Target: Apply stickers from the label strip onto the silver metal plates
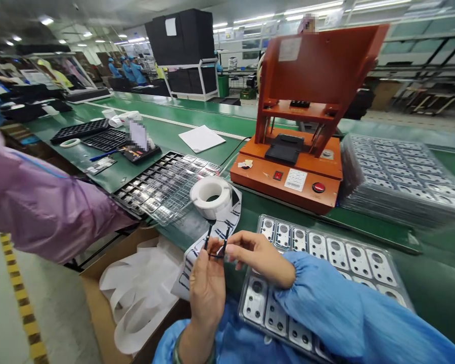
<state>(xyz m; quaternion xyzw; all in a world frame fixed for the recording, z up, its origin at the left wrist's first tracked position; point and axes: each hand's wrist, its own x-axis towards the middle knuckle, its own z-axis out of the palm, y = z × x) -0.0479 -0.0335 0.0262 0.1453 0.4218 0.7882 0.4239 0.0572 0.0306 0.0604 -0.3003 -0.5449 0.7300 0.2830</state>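
Observation:
Between my hands is a thin black U-shaped frame (226,236), its two arms pointing up. My left hand (208,285) is closed on its lower left part, fingertips raised. From the right side, my right hand (260,253) pinches the frame near its lower right corner. Just behind lies a white roll of tape (211,197). Its unwound strip (187,273), printed with black shapes, runs down beside my left hand. Beneath my right forearm is a clear tray (263,222) holding rows of silver plates with round holes (317,246), partly hidden by my blue sleeve.
An orange press machine (288,179) stands behind my hands. Stacked clear trays (398,202) are at right. A gridded tray (167,184) lies at left. Below it, a cardboard box (94,303) holds white strip waste (144,288). A co-worker's pink sleeve (56,202) reaches in from the left.

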